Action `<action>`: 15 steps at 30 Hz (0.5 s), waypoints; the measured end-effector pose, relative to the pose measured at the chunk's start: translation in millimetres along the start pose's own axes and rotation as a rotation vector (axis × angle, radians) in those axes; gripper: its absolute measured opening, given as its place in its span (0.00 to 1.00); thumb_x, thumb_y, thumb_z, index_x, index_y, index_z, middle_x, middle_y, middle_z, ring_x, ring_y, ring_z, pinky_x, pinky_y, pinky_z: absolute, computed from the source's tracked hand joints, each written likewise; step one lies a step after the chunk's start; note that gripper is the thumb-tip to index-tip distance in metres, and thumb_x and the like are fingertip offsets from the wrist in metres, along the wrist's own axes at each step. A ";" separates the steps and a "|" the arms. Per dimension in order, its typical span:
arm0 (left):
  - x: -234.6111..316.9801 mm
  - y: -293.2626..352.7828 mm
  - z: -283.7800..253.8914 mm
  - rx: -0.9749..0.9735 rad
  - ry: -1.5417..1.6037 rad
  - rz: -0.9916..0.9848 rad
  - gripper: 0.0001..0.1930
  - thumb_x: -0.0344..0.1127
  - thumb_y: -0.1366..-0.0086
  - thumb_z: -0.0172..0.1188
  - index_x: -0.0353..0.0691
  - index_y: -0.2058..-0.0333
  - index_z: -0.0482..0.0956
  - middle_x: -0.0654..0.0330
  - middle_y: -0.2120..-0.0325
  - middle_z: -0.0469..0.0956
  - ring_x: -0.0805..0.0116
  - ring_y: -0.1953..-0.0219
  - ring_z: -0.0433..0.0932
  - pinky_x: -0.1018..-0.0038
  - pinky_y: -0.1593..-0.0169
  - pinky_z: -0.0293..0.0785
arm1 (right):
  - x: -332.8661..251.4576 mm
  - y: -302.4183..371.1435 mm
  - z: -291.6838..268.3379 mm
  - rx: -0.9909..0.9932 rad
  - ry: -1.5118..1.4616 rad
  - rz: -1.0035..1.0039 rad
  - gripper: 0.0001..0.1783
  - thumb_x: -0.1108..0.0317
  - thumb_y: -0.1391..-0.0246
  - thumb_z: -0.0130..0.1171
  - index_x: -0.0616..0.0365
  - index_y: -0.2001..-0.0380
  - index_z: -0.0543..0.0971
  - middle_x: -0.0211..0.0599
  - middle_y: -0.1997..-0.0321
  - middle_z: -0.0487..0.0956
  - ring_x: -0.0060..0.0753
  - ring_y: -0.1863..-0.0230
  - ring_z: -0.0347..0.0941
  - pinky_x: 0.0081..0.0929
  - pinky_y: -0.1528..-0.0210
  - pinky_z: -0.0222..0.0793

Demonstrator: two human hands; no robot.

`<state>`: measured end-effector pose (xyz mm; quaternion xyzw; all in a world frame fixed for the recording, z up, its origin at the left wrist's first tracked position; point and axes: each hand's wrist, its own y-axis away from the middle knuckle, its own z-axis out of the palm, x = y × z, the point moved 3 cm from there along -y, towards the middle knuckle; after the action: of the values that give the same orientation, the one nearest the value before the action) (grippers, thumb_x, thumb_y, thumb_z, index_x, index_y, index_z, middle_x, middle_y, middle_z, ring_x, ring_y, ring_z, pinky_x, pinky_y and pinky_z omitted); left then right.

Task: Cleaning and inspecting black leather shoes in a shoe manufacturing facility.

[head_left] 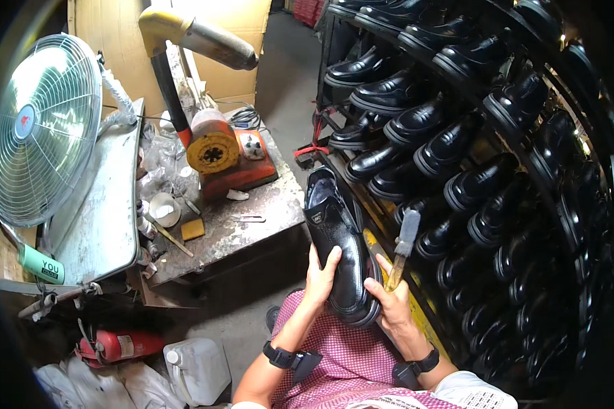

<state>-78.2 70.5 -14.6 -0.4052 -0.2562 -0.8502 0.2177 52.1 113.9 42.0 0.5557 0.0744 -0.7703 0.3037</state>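
A glossy black leather shoe (348, 262) is held in front of my lap, its toe pointing down toward me and its opening facing away. My left hand (318, 278) is closed on the shoe's left side, thumb lying on the upper. On the other side my right hand (393, 303) presses its thumb against the shoe near the sole. Those same right fingers also hold a brush (396, 271) with a yellowish handle, its whitish-grey head pointing up and away from the shoe. Whether a second shoe sits behind the first, I cannot tell.
Racks of black shoes (464, 184) fill the right side. At left a worn workbench (218, 235) carries an orange machine (235, 174), a white cup (164, 209) and a yellow block (192, 229). A large fan (44, 129), red extinguisher (119, 346) and white jerrycan (196, 371) stand further left.
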 end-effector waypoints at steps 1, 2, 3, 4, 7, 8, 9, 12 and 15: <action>-2.2 -2.2 -2.9 0.007 0.000 -0.001 0.33 0.46 0.40 0.55 0.37 0.42 0.53 0.55 0.48 0.64 0.65 0.47 0.64 0.73 0.44 0.59 | -0.3 -4.7 1.1 -0.003 0.000 0.006 0.39 0.75 0.58 0.64 0.69 0.43 0.57 0.46 0.52 0.70 0.29 0.57 0.71 0.23 0.54 0.69; -5.4 -5.5 -7.3 -0.015 0.035 -0.019 0.33 0.48 0.39 0.52 0.38 0.42 0.53 0.55 0.48 0.64 0.66 0.47 0.64 0.73 0.45 0.60 | -2.4 -8.7 2.7 0.009 0.048 -0.005 0.37 0.76 0.58 0.63 0.69 0.44 0.58 0.44 0.54 0.72 0.28 0.58 0.72 0.23 0.55 0.70; -8.7 -9.9 -11.6 -0.037 0.071 -0.037 0.33 0.51 0.38 0.49 0.39 0.41 0.53 0.55 0.47 0.63 0.66 0.48 0.64 0.73 0.45 0.61 | -4.3 -13.0 4.4 0.020 0.098 -0.017 0.35 0.77 0.58 0.62 0.70 0.45 0.60 0.43 0.56 0.73 0.27 0.60 0.73 0.22 0.56 0.70; -11.8 -14.8 -15.5 -0.032 0.020 0.004 0.32 0.57 0.37 0.43 0.38 0.43 0.56 0.55 0.49 0.66 0.67 0.50 0.67 0.73 0.47 0.64 | -4.6 -18.6 6.1 0.020 0.090 -0.050 0.31 0.79 0.56 0.59 0.72 0.47 0.62 0.41 0.60 0.75 0.26 0.65 0.75 0.20 0.60 0.72; -6.1 -21.2 -19.4 -0.256 0.183 -0.164 0.31 0.59 0.35 0.34 0.42 0.43 0.56 0.60 0.53 0.68 0.73 0.52 0.67 0.76 0.49 0.65 | -11.1 -36.3 11.8 0.016 0.118 -0.092 0.30 0.78 0.55 0.59 0.72 0.47 0.63 0.40 0.62 0.76 0.22 0.68 0.73 0.17 0.63 0.71; 1.4 -19.9 -17.4 -0.175 0.116 -0.118 0.32 0.60 0.35 0.30 0.44 0.42 0.56 0.60 0.51 0.68 0.74 0.52 0.68 0.77 0.50 0.65 | -13.9 -45.4 14.4 0.004 0.158 -0.105 0.30 0.77 0.55 0.59 0.72 0.48 0.63 0.40 0.62 0.76 0.21 0.69 0.73 0.16 0.64 0.71; 0.5 -22.7 -24.8 -0.102 0.013 -0.213 0.31 0.59 0.35 0.30 0.45 0.40 0.52 0.60 0.49 0.67 0.75 0.54 0.70 0.78 0.51 0.66 | -17.4 -54.6 19.5 -0.009 0.197 -0.120 0.30 0.76 0.55 0.59 0.72 0.48 0.64 0.39 0.63 0.76 0.21 0.69 0.73 0.16 0.65 0.70; -24.0 -27.9 -39.3 -0.026 -0.041 0.006 0.31 0.55 0.34 0.35 0.43 0.38 0.47 0.61 0.52 0.69 0.76 0.59 0.71 0.78 0.55 0.68 | -29.5 -89.5 32.1 -0.039 0.217 -0.151 0.29 0.78 0.56 0.61 0.73 0.49 0.65 0.36 0.65 0.75 0.20 0.68 0.72 0.17 0.63 0.69; -53.2 -12.5 -67.4 0.016 -0.156 0.038 0.27 0.49 0.33 0.40 0.36 0.43 0.57 0.57 0.57 0.72 0.73 0.63 0.73 0.80 0.59 0.70 | -33.6 -134.1 48.7 -0.100 0.273 -0.194 0.31 0.75 0.58 0.63 0.73 0.49 0.65 0.35 0.65 0.76 0.20 0.68 0.72 0.16 0.62 0.69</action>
<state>-93.7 47.5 -96.8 -0.4732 -0.2716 -0.8097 0.2161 -54.6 212.7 60.4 0.6296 0.2065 -0.7087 0.2422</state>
